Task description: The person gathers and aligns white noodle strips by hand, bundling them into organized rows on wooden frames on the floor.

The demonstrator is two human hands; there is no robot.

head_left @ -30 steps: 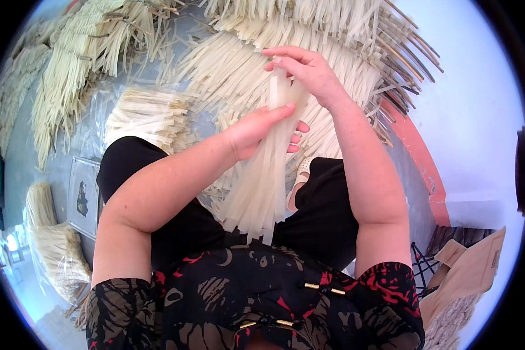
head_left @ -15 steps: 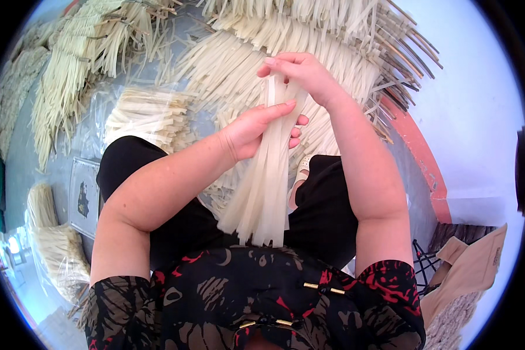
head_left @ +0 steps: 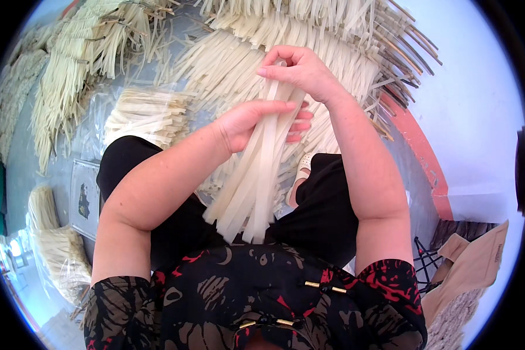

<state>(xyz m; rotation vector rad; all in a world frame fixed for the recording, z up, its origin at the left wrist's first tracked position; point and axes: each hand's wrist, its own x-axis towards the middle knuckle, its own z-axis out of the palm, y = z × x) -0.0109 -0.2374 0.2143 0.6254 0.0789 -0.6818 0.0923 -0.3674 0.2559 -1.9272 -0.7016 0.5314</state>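
Note:
A bundle of wide, flat dried noodles (head_left: 256,181), pale and translucent, hangs in front of my body with its loose ends fanned out above my lap. My left hand (head_left: 254,122) is wrapped round the bundle below its top, thumb across the front and fingers showing behind. Above it, my right hand (head_left: 300,73) pinches the top end of the strips between thumb and fingers. Beyond my hands lies a large heap of the same noodles (head_left: 227,70), layered in rows over thin sticks (head_left: 411,49).
A stacked pile of cut noodles (head_left: 146,114) lies on clear plastic ahead of my left knee. More noodle bundles in plastic (head_left: 61,251) are at the left, near a grey metal panel (head_left: 84,198). At the right stand a white wall (head_left: 466,105) and a cardboard box (head_left: 472,268).
The bundle's lower ends have swung left and spread apart. My right hand has risen slightly, and the left hand's fingers have stretched out more behind the strips.

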